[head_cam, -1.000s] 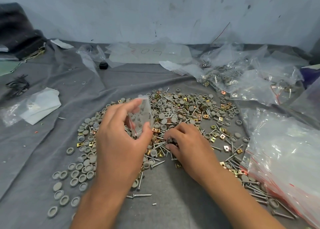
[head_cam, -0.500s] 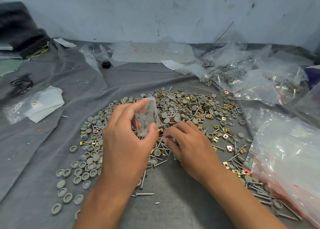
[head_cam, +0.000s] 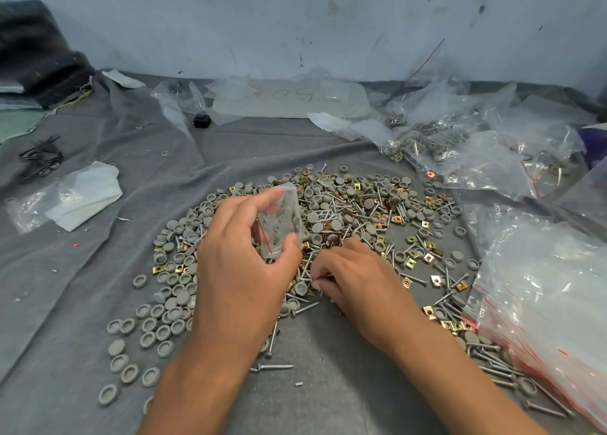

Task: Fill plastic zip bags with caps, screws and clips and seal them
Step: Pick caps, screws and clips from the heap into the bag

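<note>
My left hand (head_cam: 239, 263) holds a small clear zip bag (head_cam: 283, 219) upright between thumb and fingers, above the pile. Its mouth faces up and a red seal line shows on it. My right hand (head_cam: 353, 282) lies on the pile just right of the bag, fingertips pinching at screws (head_cam: 307, 270) under it. Grey round caps (head_cam: 170, 306) spread to the left. Silver screws and brass square clips (head_cam: 410, 262) lie mixed across the middle and right of the grey cloth (head_cam: 82, 290).
A heap of empty zip bags (head_cam: 545, 290) with red seals lies at the right. Filled bags (head_cam: 460, 149) sit at the back right. A folded white bag (head_cam: 82, 194) and black ties (head_cam: 39, 157) lie at the left, a small black object (head_cam: 201, 120) at the back.
My right hand has slid a little toward me over the screws, fingers closing on them. My left hand keeps the bag raised, almost unmoved.
</note>
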A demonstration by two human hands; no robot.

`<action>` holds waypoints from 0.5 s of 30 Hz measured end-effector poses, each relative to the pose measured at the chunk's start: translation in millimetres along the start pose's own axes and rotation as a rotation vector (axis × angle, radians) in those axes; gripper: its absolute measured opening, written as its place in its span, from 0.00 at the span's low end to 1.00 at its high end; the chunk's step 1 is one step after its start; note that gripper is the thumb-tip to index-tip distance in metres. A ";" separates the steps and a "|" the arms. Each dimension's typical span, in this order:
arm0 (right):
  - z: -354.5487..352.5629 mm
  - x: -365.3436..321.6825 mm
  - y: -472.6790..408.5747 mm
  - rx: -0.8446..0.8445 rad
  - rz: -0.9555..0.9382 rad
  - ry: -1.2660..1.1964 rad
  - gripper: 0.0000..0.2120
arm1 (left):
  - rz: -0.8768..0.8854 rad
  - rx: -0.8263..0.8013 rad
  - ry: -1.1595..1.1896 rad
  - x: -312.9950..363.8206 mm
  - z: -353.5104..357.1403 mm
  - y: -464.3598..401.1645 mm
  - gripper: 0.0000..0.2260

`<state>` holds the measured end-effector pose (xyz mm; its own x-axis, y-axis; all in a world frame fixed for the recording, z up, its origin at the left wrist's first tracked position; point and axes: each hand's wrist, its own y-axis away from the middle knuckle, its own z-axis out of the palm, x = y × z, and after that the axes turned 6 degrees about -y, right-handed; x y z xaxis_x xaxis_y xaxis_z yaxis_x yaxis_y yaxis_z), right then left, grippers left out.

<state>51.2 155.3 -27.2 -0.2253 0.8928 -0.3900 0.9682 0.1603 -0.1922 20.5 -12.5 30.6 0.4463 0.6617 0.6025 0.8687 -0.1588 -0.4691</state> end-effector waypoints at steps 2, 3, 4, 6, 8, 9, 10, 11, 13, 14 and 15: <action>-0.5 -0.9 1.1 0.016 0.010 -0.008 0.02 | 0.002 -0.006 -0.003 0.2 -0.3 0.6 0.21; -1.3 -0.7 1.7 0.046 0.028 -0.043 0.02 | 0.005 -0.007 -0.007 0.1 -0.5 1.0 0.20; -3.1 -0.1 1.9 0.086 0.059 -0.101 0.02 | 0.008 -0.011 -0.011 -0.1 -0.6 1.2 0.21; -10.2 1.0 2.5 0.202 0.114 -0.232 0.02 | 0.014 -0.034 -0.023 -0.4 0.0 1.3 0.21; -21.2 -1.0 4.2 0.391 0.080 -0.311 0.03 | 0.021 -0.071 -0.042 -0.5 1.4 1.2 0.21; -27.0 -2.7 5.6 0.472 0.047 -0.342 0.03 | 0.027 -0.086 -0.050 -0.3 2.6 1.0 0.21; -32.3 -5.0 7.2 0.533 0.013 -0.371 0.03 | 0.035 -0.102 -0.057 -0.4 3.7 1.1 0.21; -37.0 -7.6 8.4 0.571 -0.028 -0.387 0.05 | 0.045 -0.120 -0.067 -0.2 4.9 1.2 0.22; -43.4 -12.4 10.5 0.581 -0.122 -0.359 0.06 | 0.074 -0.160 -0.085 0.9 7.0 2.8 0.22; -45.3 -14.3 11.1 0.568 -0.162 -0.326 0.06 | 0.090 -0.181 -0.090 1.8 7.8 3.6 0.22; -46.0 -15.3 11.7 0.550 -0.187 -0.294 0.07 | 0.105 -0.199 -0.089 2.7 8.7 4.7 0.23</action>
<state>71.0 162.9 17.9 -0.4809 0.7056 -0.5205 0.7302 -0.0062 -0.6832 24.0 -5.1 24.4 0.5237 0.6942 0.4937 0.8475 -0.3657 -0.3847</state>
